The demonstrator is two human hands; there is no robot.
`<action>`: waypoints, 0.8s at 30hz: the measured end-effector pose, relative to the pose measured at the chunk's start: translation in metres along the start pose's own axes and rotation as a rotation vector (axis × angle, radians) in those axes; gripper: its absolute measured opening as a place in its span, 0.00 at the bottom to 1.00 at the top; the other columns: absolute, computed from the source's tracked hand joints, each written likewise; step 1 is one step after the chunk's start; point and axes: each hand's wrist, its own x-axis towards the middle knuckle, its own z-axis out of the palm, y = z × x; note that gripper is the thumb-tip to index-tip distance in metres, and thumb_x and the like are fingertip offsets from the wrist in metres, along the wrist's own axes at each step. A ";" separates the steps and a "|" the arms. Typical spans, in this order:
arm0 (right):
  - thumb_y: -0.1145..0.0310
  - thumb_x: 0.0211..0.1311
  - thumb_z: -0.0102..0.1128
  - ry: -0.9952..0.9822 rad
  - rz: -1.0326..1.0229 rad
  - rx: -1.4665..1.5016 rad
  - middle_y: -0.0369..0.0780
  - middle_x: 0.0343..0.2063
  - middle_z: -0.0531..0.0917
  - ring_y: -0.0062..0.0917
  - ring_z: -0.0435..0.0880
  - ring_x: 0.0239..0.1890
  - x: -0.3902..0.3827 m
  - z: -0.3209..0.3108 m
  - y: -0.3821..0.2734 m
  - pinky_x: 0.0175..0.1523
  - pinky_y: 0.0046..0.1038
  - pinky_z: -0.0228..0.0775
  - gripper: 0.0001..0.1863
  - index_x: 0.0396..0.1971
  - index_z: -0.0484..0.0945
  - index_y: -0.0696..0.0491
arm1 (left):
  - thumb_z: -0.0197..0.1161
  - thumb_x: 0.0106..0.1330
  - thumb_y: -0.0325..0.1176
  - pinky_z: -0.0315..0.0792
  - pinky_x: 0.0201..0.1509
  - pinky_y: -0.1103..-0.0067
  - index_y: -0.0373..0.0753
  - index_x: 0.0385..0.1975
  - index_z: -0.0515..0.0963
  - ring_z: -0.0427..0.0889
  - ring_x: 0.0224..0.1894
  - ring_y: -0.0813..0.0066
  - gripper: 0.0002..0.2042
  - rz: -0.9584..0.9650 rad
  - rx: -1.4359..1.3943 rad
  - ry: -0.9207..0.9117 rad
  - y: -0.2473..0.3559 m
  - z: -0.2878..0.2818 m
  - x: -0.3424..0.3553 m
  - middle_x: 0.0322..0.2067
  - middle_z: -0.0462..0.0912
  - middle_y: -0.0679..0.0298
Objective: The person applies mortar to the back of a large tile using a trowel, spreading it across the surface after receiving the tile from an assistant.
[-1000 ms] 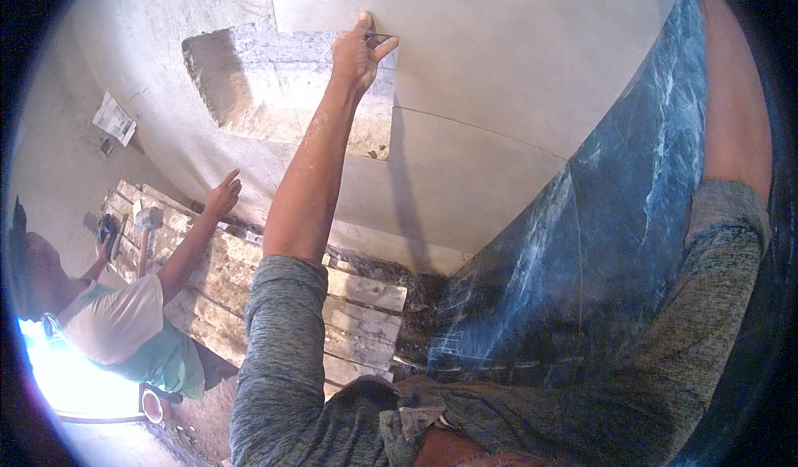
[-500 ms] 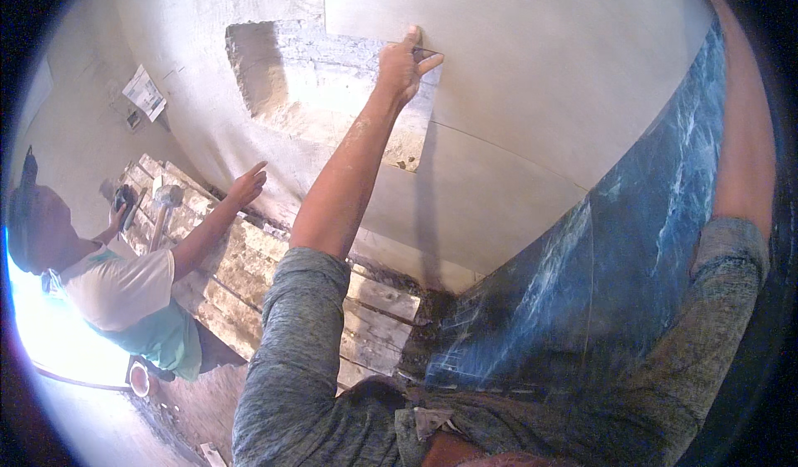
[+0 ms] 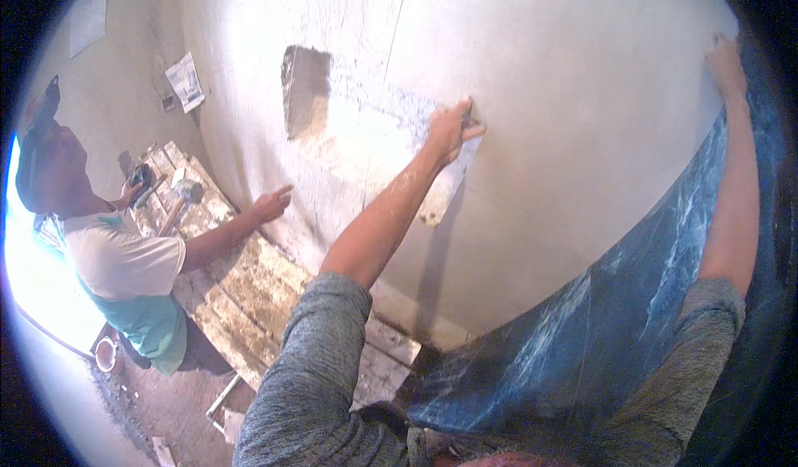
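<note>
A large smooth pale panel lies against the wall in front of me. My left hand is closed at the panel's lower left edge, its thumb pointing up and its fingers bent around the edge. Right beside it is a rough rectangular recess cut into the wall, partly hidden by my left hand and forearm. Far to the right, my right hand grips the panel's right edge with bent fingers. Below that edge hangs a dark blue, white-streaked sheet.
At left a co-worker in a cap reaches a pointing hand toward the wall. Beside this person, a dusty plank platform carries a mallet. A small cup-like container stands on the floor. Paper hangs on the wall.
The view has shifted, so the recess and co-worker appear lower and farther right. My right hand has come into view at the panel's right edge; my left hand keeps its hold.
</note>
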 end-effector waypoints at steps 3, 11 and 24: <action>0.62 0.63 0.44 -0.034 0.048 -0.120 0.52 0.63 0.66 0.47 0.64 0.65 -0.011 -0.012 -0.020 0.70 0.39 0.54 0.29 0.63 0.64 0.58 | 0.61 0.67 0.38 0.84 0.43 0.64 0.17 0.44 0.63 0.79 0.45 0.46 0.25 -0.047 0.012 -0.043 0.007 -0.001 -0.002 0.48 0.71 0.39; 0.61 0.64 0.43 -0.196 0.214 0.128 0.49 0.63 0.65 0.45 0.64 0.65 -0.025 -0.056 -0.034 0.67 0.42 0.59 0.29 0.65 0.61 0.54 | 0.61 0.68 0.40 0.84 0.42 0.65 0.35 0.29 0.68 0.78 0.33 0.63 0.15 -0.034 -0.026 -0.019 0.007 0.014 -0.017 0.35 0.73 0.57; 0.63 0.63 0.44 -0.037 0.118 0.105 0.50 0.62 0.67 0.46 0.66 0.64 -0.019 -0.014 -0.010 0.66 0.43 0.59 0.29 0.64 0.61 0.55 | 0.62 0.68 0.40 0.84 0.42 0.65 0.30 0.34 0.67 0.78 0.33 0.64 0.17 -0.064 -0.023 -0.034 0.001 0.002 -0.004 0.36 0.72 0.57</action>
